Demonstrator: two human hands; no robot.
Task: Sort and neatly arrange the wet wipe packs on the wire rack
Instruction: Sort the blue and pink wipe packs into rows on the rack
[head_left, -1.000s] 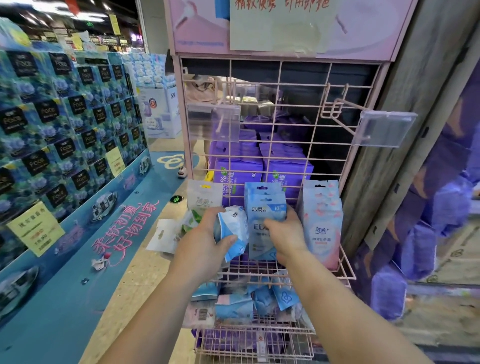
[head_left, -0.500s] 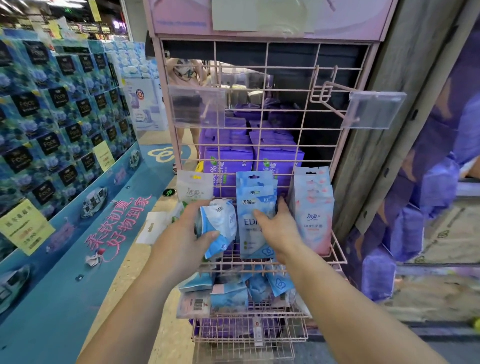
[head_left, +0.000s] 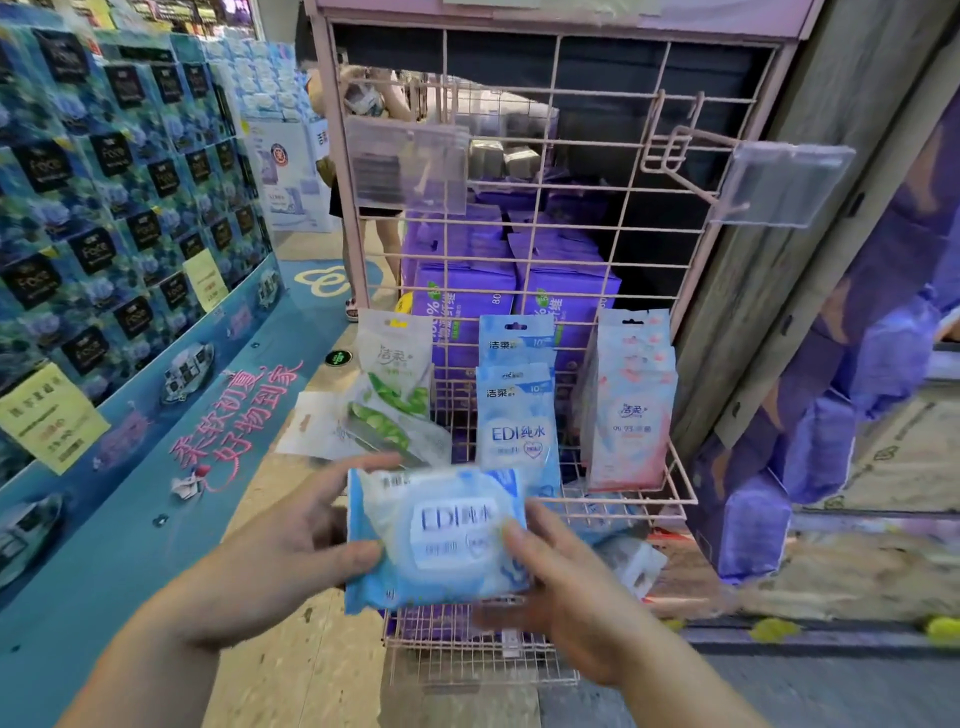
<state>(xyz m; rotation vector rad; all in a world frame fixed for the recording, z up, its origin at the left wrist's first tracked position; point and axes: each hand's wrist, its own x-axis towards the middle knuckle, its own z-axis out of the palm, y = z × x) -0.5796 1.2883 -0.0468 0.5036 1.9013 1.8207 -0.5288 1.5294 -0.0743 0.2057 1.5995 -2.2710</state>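
Observation:
A blue wet wipe pack (head_left: 441, 535) with a white lid label lies flat between my hands in front of the pink wire rack (head_left: 545, 171). My left hand (head_left: 280, 561) grips its left edge and my right hand (head_left: 561, 587) grips its right edge. On the rack's upper shelf stand a row of blue packs (head_left: 517, 410) in the middle, pink packs (head_left: 628, 410) at the right and white-and-green packs (head_left: 395, 384) at the left, some of those leaning over. A few loose packs (head_left: 623, 556) lie on the lower shelf, partly hidden by my hands.
Purple boxes (head_left: 467, 291) are stacked behind the rack. A blue display of tissue packs (head_left: 114, 208) fills the left side. A person (head_left: 363, 156) stands behind the rack. Two clear price-tag holders (head_left: 779, 182) stick out from hooks. A wooden post (head_left: 810, 208) borders the rack's right side.
My left hand has drawn the blue pack away from the shelf toward me. My right hand has left the standing blue packs and taken the pack's right edge. The view has moved closer.

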